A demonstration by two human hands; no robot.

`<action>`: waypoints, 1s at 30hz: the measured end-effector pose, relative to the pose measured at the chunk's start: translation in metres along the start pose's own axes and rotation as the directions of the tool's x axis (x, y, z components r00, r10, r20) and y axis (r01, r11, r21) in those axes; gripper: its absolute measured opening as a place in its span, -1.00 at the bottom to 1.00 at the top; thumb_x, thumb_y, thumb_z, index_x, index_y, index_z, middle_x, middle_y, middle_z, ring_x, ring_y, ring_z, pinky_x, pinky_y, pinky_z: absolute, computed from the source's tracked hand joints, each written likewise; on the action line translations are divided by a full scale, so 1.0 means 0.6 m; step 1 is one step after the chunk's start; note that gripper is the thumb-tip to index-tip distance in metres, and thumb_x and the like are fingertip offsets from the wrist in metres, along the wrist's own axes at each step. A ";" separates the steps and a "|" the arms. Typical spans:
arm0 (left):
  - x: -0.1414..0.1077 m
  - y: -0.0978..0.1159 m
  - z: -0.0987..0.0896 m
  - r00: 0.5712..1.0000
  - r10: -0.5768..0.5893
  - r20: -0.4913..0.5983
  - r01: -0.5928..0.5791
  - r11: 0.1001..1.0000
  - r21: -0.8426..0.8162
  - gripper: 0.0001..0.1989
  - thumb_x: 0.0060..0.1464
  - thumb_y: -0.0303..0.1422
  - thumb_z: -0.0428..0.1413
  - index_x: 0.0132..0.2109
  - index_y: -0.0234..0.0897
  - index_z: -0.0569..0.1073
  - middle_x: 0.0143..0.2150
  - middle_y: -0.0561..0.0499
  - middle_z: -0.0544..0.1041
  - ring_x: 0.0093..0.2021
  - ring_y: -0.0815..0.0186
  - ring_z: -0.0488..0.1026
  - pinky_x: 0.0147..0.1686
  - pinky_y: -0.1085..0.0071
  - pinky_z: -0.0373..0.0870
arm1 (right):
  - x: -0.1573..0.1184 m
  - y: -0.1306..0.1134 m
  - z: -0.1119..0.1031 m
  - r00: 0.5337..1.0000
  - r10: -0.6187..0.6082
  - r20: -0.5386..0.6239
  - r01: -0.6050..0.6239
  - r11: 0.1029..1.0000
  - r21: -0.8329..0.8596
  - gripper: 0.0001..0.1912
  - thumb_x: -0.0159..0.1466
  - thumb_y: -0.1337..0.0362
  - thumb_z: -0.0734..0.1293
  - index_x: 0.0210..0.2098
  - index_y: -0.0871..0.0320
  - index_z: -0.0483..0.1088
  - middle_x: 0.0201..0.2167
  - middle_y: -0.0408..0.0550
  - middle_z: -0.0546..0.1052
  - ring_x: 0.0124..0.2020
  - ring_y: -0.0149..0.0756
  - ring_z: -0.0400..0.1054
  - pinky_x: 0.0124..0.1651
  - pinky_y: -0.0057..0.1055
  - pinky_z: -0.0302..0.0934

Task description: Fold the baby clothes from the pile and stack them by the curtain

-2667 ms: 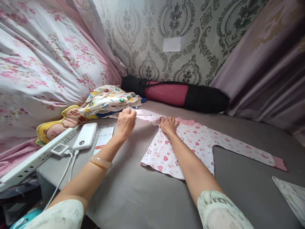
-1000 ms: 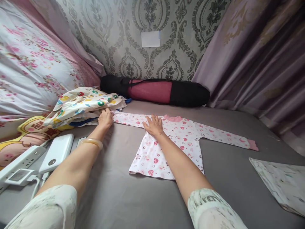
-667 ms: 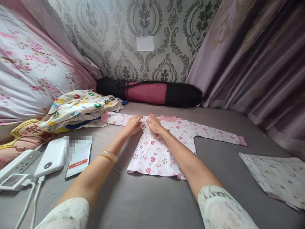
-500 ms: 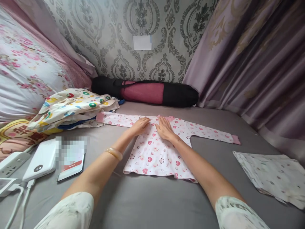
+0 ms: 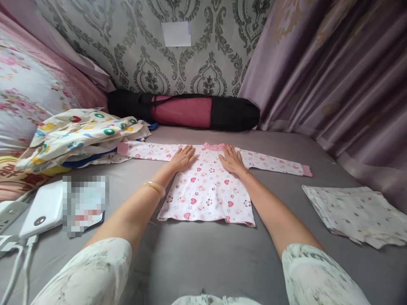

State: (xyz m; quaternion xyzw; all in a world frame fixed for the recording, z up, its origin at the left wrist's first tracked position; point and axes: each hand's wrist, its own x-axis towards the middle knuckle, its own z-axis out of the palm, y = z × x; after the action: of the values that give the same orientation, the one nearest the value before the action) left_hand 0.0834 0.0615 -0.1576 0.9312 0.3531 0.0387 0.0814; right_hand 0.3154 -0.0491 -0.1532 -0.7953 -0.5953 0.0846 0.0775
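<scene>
A white long-sleeved shirt (image 5: 206, 192) with pink hearts, flowers, pink collar and pink cuffs lies spread flat, its sleeves stretched out to both sides. My left hand (image 5: 183, 158) rests palm down near its left shoulder, fingers spread. On the right shoulder, just beside the collar, lies my right hand (image 5: 231, 160), also flat with the fingers apart. Neither hand grips the cloth. The shirt's left cuff touches the edge of a heap of patterned clothes (image 5: 76, 131).
The grey sheet (image 5: 203, 250) lies under everything. A folded pale cloth (image 5: 356, 214) is at the right. Left are a white power bank (image 5: 44, 207), a partly blurred phone (image 5: 90, 207) and a power strip (image 5: 11, 212) with cables. A black and red long bag (image 5: 181, 111) lies along the wall.
My right hand has moved right from the shirt's middle to its right shoulder. My left hand stays near the left shoulder, fingers more spread. The view has shifted slightly.
</scene>
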 end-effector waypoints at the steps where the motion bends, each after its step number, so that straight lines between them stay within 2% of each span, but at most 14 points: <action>1: -0.004 0.004 -0.003 0.999 -0.008 -0.044 0.009 1.000 0.017 -0.40 0.32 -0.12 -0.25 0.34 -0.40 0.12 0.42 -0.25 0.03 0.42 0.07 -0.10 0.34 0.08 -0.20 | -0.004 0.000 -0.007 1.000 -0.012 0.004 0.011 0.999 0.033 -0.34 0.41 0.04 -0.02 0.41 0.19 -0.11 0.44 0.01 -0.17 0.43 -0.18 -0.33 0.39 -0.10 -0.39; 4: -0.030 0.012 -0.012 0.979 -0.040 -0.200 0.054 0.996 0.068 -0.45 0.29 -0.18 -0.17 0.28 -0.44 0.18 0.36 -0.34 0.11 0.37 0.00 0.02 0.30 0.08 -0.07 | -0.028 0.007 -0.033 0.996 0.017 -0.093 -0.001 0.984 0.177 -0.41 0.41 0.11 -0.01 0.38 0.17 -0.01 0.42 0.02 -0.02 0.40 -0.26 -0.14 0.35 -0.28 -0.16; 7: -0.079 0.009 -0.025 0.956 -0.137 -0.259 0.153 0.987 0.043 -0.49 0.25 -0.19 -0.11 0.21 -0.44 0.26 0.22 -0.37 0.28 0.24 -0.04 0.21 0.19 0.09 0.13 | -0.077 0.030 -0.052 0.961 0.145 -0.236 -0.070 0.952 0.299 -0.51 0.38 0.23 0.05 0.26 0.17 0.21 0.25 0.06 0.32 0.24 -0.25 0.19 0.21 -0.34 0.08; 9: -0.122 0.005 -0.036 0.930 -0.274 -0.246 0.277 0.961 -0.020 -0.53 0.21 -0.17 -0.07 0.12 -0.42 0.34 0.08 -0.34 0.40 0.12 -0.03 0.32 0.10 0.13 0.23 | -0.122 0.052 -0.056 0.948 0.226 -0.226 -0.130 0.919 0.372 -0.61 0.34 0.26 0.11 0.09 0.17 0.36 0.03 0.06 0.51 0.04 -0.24 0.39 0.07 -0.37 0.20; 11: -0.168 0.003 -0.047 0.914 -0.375 -0.157 0.360 0.926 -0.114 -0.58 0.17 -0.16 -0.04 0.04 -0.36 0.39 -0.09 -0.22 0.49 -0.01 0.04 0.41 0.00 0.22 0.31 | -0.174 0.073 -0.053 0.958 0.262 -0.119 -0.184 0.875 0.447 -0.70 0.32 0.23 0.16 -0.09 0.18 0.44 -0.21 0.02 0.59 -0.22 -0.28 0.48 -0.14 -0.41 0.28; 13: -0.211 0.007 -0.058 0.893 -0.448 -0.032 0.435 0.880 -0.190 -0.64 0.13 -0.16 -0.03 -0.07 -0.29 0.44 -0.20 -0.12 0.53 -0.13 0.12 0.46 -0.13 0.31 0.34 | -0.225 0.087 -0.049 0.961 0.274 0.025 -0.251 0.839 0.484 -0.74 0.30 0.20 0.17 -0.23 0.17 0.44 -0.39 -0.03 0.58 -0.47 -0.35 0.45 -0.36 -0.48 0.25; 15: -0.248 0.019 -0.066 0.875 -0.483 0.037 0.478 0.847 -0.233 -0.68 0.09 -0.14 -0.01 -0.19 -0.25 0.47 -0.26 -0.07 0.55 -0.21 0.16 0.47 -0.24 0.36 0.33 | -0.270 0.089 -0.045 0.949 0.298 0.105 -0.313 0.840 0.443 -0.73 0.29 0.17 0.18 -0.36 0.16 0.43 -0.52 -0.09 0.54 -0.60 -0.40 0.36 -0.48 -0.51 0.16; 19: -0.298 0.052 -0.072 0.870 -0.485 0.082 0.486 0.820 -0.303 -0.68 0.01 -0.09 0.02 -0.31 -0.24 0.49 -0.37 -0.03 0.56 -0.32 0.19 0.47 -0.35 0.38 0.28 | -0.334 0.064 -0.048 0.946 0.299 0.125 -0.322 0.908 0.268 -0.62 0.26 0.03 0.20 -0.53 0.13 0.39 -0.69 -0.18 0.38 -0.66 -0.43 0.23 -0.53 -0.50 0.02; 24: -0.325 0.080 -0.066 0.844 -0.515 0.148 0.529 0.758 -0.382 -0.63 -0.05 -0.03 0.05 -0.34 -0.26 0.48 -0.46 -0.02 0.53 -0.41 0.21 0.45 -0.46 0.41 0.23 | -0.370 0.024 -0.053 0.950 0.280 0.141 -0.300 0.942 0.148 -0.52 0.19 -0.06 0.23 -0.71 0.09 0.21 -0.72 -0.22 0.16 -0.65 -0.45 0.04 -0.57 -0.47 -0.11; 30: -0.335 0.083 -0.056 0.848 -0.496 0.186 0.516 0.694 -0.501 -0.59 -0.15 0.04 0.11 -0.44 -0.27 0.40 -0.56 0.05 0.42 -0.52 0.33 0.34 -0.54 0.47 0.11 | -0.374 0.015 -0.057 0.938 0.251 0.239 -0.300 0.934 0.196 -0.53 0.14 -0.04 0.29 -0.71 0.08 0.10 -0.72 -0.26 0.05 -0.66 -0.48 -0.08 -0.59 -0.46 -0.19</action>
State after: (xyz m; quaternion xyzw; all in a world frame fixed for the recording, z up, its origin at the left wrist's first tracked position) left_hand -0.0385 -0.1045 -0.1187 0.7380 0.5688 0.0946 0.3506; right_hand 0.2692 -0.2677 -0.1126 -0.8435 -0.4683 0.2462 0.0927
